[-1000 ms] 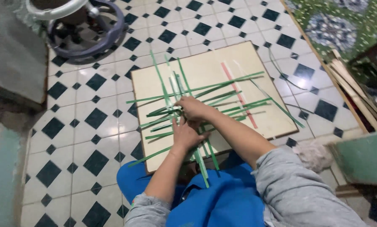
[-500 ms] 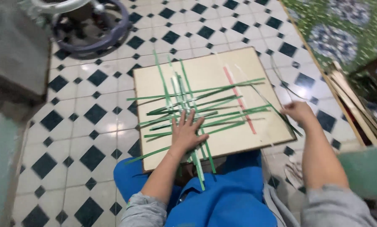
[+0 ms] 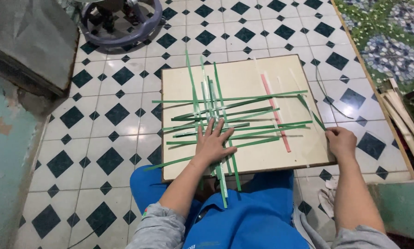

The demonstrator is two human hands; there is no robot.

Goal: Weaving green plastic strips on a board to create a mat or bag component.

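With the left hand (image 3: 212, 145) spread flat pinning the green strips (image 3: 225, 120) at frame centre, the right hand (image 3: 341, 142), fingers curled pinching a strip end at the board (image 3: 244, 157) edge, should pull gently.

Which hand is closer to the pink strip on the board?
The right hand, gripping a green strip at the board's right edge, just right of the pink strip. The left hand presses the woven green strips, farther left.

One board (image 3: 280, 78) carries four green strips (image 3: 194, 92) running toward twelve o'clock, about nine green strips (image 3: 257, 125) running three to nine o'clock, one pink strip (image 3: 275, 110), and two hands, left (image 3: 213, 146) and right (image 3: 341, 142).
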